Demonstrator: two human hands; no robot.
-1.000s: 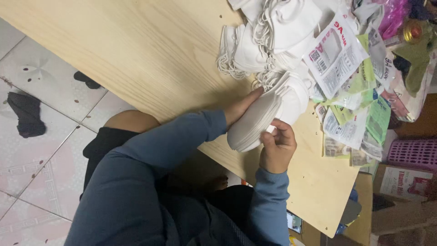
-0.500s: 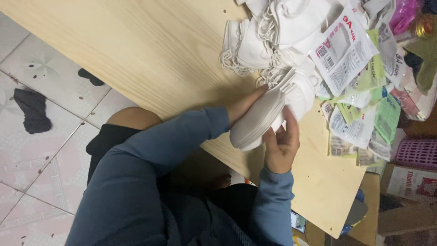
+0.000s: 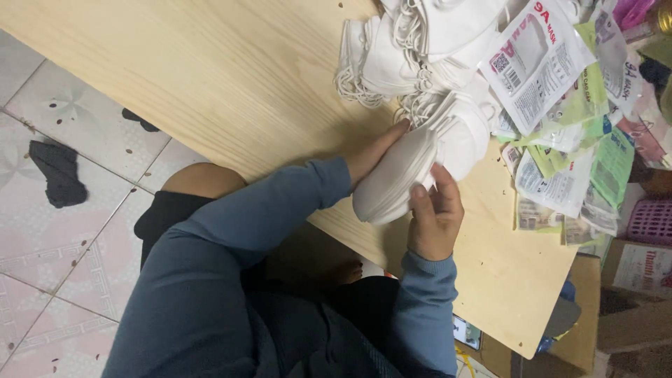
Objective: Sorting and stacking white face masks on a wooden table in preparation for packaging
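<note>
Left hand [image 3: 374,150] cups the stack of white masks [image 3: 402,178] from behind, at the edge of the wooden surface [image 3: 210,77]. Right hand [image 3: 435,217] pinches its near edge. Light, soft, prone to fanning; I'd clamp both flat faces.

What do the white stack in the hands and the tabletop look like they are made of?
Stack of white masks: seemingly soft non-woven fabric, matte, thin layered edges. Tabletop: pale wood or wood-look laminate, smooth, with visible grain lines; which one is unclear.
</note>
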